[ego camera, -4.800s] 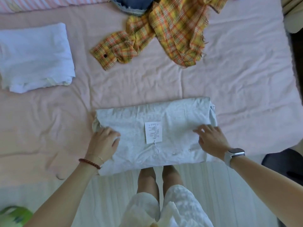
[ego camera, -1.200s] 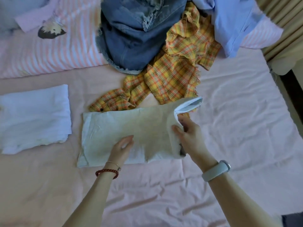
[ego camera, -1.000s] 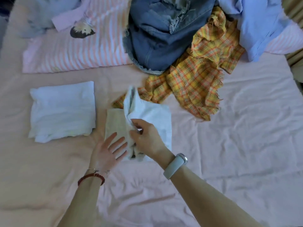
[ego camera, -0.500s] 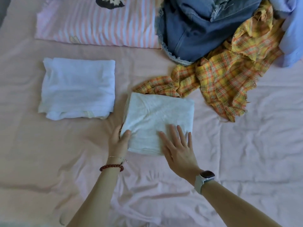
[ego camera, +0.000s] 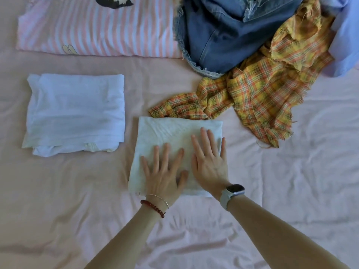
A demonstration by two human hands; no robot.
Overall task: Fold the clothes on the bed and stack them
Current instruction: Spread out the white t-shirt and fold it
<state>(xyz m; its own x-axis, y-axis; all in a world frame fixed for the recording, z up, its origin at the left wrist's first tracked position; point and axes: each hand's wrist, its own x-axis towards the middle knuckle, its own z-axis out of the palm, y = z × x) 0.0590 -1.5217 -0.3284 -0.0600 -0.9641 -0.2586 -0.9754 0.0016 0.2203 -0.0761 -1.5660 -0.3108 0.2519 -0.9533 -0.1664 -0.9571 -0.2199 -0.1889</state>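
1. Left hand (ego camera: pixel 163 177) and right hand (ego camera: pixel 210 164): fingers straight, spread, flat on folded grey garment (ego camera: pixel 171 133).
2. Garment lies on bed (ego camera: pixel 291 181), just right of folded white stack (ego camera: pixel 75 113).
3. Plaid shirt (ego camera: pixel 258 98) just beyond garment, possibly touching.

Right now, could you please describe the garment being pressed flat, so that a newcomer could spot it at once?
On the pink bed sheet, look below the yellow plaid shirt. The folded white garment lies there, with the left hand and right hand flat on it. Unlike the larger folded white garment to its left, it is under both palms.
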